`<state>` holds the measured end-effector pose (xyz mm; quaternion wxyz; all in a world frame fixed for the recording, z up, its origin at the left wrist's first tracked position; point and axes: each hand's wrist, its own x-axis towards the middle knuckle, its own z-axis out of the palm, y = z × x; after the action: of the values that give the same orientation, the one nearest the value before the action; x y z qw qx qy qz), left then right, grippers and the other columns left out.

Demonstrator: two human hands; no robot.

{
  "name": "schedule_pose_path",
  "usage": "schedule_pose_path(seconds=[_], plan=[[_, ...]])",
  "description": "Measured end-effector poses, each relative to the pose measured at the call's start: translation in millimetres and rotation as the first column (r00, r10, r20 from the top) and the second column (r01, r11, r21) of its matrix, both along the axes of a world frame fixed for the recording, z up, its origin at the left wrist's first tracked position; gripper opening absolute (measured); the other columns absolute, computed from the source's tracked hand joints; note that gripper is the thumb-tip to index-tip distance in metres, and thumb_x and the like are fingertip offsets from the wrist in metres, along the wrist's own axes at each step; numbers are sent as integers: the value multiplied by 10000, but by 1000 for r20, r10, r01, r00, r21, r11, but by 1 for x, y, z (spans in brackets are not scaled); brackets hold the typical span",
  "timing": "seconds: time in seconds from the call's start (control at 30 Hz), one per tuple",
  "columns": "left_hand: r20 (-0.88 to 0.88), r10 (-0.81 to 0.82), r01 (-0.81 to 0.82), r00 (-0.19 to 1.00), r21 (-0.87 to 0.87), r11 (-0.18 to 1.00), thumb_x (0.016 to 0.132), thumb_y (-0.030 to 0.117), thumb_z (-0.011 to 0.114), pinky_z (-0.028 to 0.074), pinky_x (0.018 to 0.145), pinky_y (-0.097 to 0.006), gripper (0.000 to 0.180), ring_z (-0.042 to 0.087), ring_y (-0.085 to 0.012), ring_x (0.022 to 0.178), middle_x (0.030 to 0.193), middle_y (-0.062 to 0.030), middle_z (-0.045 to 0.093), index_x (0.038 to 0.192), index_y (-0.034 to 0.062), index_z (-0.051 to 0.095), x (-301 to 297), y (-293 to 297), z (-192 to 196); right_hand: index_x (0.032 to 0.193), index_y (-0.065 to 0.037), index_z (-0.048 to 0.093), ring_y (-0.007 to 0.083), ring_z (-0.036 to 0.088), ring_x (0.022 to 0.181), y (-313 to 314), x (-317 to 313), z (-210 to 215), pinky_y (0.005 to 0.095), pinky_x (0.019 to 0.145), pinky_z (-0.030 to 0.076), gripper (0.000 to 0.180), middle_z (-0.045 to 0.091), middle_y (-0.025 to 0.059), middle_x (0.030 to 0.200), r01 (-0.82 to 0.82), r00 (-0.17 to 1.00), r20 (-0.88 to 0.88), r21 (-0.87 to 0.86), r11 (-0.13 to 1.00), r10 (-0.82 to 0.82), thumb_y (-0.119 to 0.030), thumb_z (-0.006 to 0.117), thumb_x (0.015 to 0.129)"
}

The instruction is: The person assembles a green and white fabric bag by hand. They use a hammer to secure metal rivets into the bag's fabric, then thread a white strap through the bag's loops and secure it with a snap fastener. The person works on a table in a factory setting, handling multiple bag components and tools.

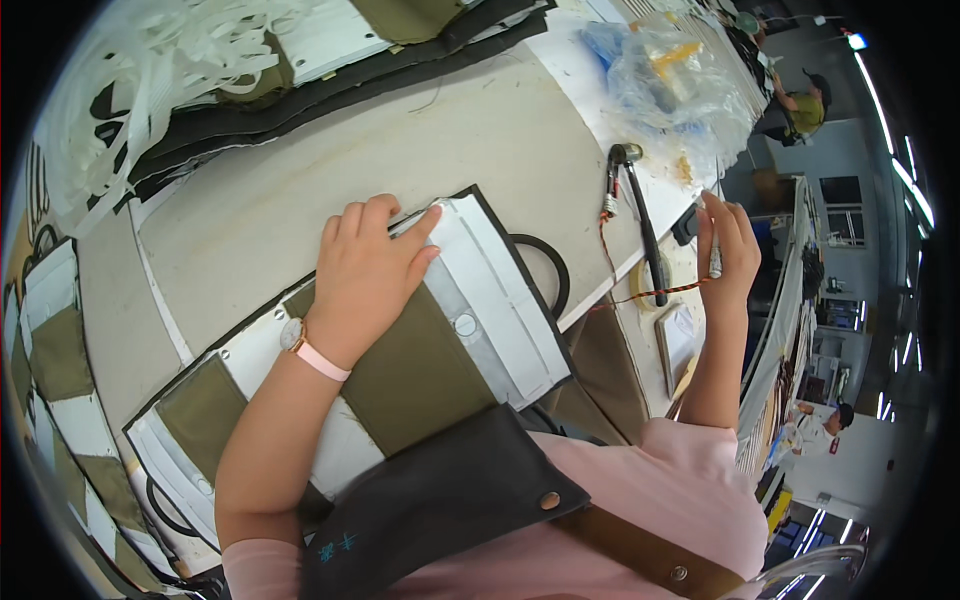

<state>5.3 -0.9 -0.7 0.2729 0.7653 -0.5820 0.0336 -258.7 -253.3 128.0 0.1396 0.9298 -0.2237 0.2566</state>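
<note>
Two hands work at our counter (300, 190). Our left hand (365, 270) lies flat on the top corner of a fabric panel (430, 350) of olive cloth, white plastic backing and black edging; its grip is open, fingers spread and pressing down near the panel's upper edge, clasping nothing. A pink-strapped watch (300, 345) sits on that wrist. The panel lies slantwise across the counter, its right end close to the counter's near edge, where a black loop (545, 270) pokes out from under it.

Our right hand (725, 255) is raised past that edge, well apart from the left, its grip closed around a small dark and silvery tool (700, 235); we cannot tell just what it is. A red and black twisted wire (650, 292) runs from near that hand toward a black-handled tool (640, 220) lying by the counter's edge.

Beyond the panel a broad bare stretch of counter lies open to the far side, bounded by stacked panels (330, 60) and tangled white strips (170, 70). A clear plastic bag (670, 80) crowds the far right corner.
</note>
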Motion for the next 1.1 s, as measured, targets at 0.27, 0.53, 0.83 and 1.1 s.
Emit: schedule_pose_path(seconds=[0.27,0.53,0.83,1.1], plan=[[15,-21,21,1000,-13,1000,853,239,702,423,866,-397,394,522,-286,1003,1146,-124,546,1237,154,677,-4,0,1,1283,-75,591,331,609,1097,-46,-92,-43,400,863,494,472,658,141,1157,276,787,-516,-198,941,-339,47,450,849],[140,67,-74,988,48,996,814,228,735,384,908,-433,481,498,-291,1036,1120,-131,533,1279,149,642,-17,31,7,1268,-57,599,350,606,938,4,45,-42,431,836,488,430,649,166,1003,8,965,-258,239,971,56,37,582,849],[12,46,-46,999,40,998,818,239,730,386,879,-412,513,492,-287,987,1079,-120,512,1313,162,621,-17,29,6,1044,-15,625,326,571,952,57,176,-86,400,808,489,241,597,137,990,-434,728,-59,731,526,683,14,671,809],[-26,44,-40,999,135,990,806,299,728,392,842,-406,575,484,-280,966,1085,-112,490,1352,181,593,-12,27,8,946,4,619,311,561,911,30,184,-95,381,761,486,173,579,126,914,-479,732,-186,543,690,655,84,615,792]])
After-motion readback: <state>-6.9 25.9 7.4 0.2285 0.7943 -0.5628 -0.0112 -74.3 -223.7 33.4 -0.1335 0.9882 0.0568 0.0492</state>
